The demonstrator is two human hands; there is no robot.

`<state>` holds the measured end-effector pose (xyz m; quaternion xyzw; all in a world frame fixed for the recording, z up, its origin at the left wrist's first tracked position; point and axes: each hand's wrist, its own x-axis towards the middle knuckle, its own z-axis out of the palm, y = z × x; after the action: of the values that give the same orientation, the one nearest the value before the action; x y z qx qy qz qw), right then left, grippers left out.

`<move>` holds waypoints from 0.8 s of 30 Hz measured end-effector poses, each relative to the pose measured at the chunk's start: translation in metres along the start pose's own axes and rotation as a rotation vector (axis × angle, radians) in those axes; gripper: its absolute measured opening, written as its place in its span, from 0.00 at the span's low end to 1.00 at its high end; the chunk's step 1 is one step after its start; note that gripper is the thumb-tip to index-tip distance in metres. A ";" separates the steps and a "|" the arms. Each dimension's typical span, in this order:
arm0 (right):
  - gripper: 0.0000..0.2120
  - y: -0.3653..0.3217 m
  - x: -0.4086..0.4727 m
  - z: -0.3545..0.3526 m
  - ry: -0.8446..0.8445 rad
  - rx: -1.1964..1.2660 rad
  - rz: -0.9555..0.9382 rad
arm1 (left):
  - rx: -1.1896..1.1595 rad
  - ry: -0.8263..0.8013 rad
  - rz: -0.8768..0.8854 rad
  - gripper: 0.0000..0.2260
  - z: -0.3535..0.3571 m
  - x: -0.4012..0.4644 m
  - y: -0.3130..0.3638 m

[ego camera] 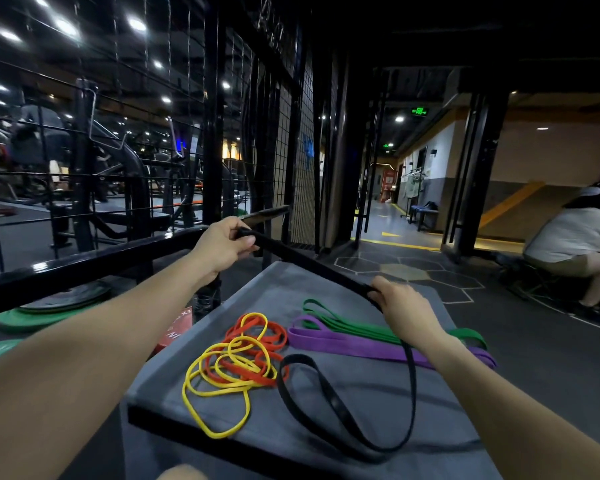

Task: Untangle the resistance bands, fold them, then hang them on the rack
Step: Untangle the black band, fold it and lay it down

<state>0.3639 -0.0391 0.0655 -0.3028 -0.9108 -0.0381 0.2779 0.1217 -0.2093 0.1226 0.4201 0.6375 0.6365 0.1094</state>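
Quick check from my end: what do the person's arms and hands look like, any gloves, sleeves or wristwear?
Both hands are bare: no gloves on the left hand or right hand. Both forearms are uncovered up to the frame edge, with no sleeve, watch, band or ring visible.

A dim gym fills the frame. In the upper left, round ceiling lights (66,26) glow above weight machines (94,174) seen through a black wire mesh partition (222,109). A black rail (84,258) crosses the left middle, with a green weight plate (25,320) on the floor below it. The grey worktop (326,403) occupies the lower centre. At right, dark floor tiles with hexagon outlines (406,271) lead to a lit corridor (392,209) under a green exit sign (419,111). A seated person in a white shirt (572,240) is at the right edge.
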 end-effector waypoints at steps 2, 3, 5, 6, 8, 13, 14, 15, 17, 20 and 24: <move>0.08 0.001 -0.001 -0.002 0.034 0.003 -0.004 | 0.108 -0.011 -0.045 0.10 -0.002 0.004 -0.008; 0.08 0.002 -0.001 -0.003 0.057 -0.013 -0.005 | 0.221 -0.022 -0.065 0.09 -0.004 0.004 -0.012; 0.09 0.005 -0.001 -0.003 0.097 -0.045 -0.017 | 0.495 -0.104 -0.089 0.06 -0.006 0.002 -0.017; 0.09 0.007 -0.001 -0.003 0.110 -0.056 -0.025 | 0.671 -0.191 -0.103 0.06 -0.004 -0.001 -0.018; 0.09 0.008 -0.001 -0.003 0.120 -0.073 -0.054 | 1.014 -0.405 -0.157 0.08 0.004 -0.010 -0.018; 0.12 -0.001 -0.001 -0.015 0.124 -0.139 -0.134 | 1.397 -0.669 -0.272 0.27 0.036 -0.028 -0.003; 0.12 -0.003 -0.001 -0.016 0.119 -0.158 -0.148 | 1.407 -0.683 -0.272 0.37 0.043 -0.029 0.000; 0.12 -0.006 -0.001 -0.018 0.115 -0.174 -0.160 | 1.361 -0.692 -0.247 0.45 0.052 -0.030 0.003; 0.10 -0.012 0.000 -0.020 0.095 -0.217 -0.179 | 1.139 -0.672 -0.145 0.49 0.071 -0.034 0.010; 0.08 -0.020 0.000 -0.021 0.081 -0.240 -0.221 | 0.714 -0.574 -0.052 0.44 0.101 -0.037 0.013; 0.07 -0.017 -0.003 -0.025 0.127 -0.190 -0.252 | 0.506 -0.534 0.047 0.10 0.126 -0.035 0.007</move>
<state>0.3680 -0.0605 0.0867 -0.2082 -0.9144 -0.1774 0.2983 0.2316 -0.1434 0.0946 0.5997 0.7139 0.3291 0.1499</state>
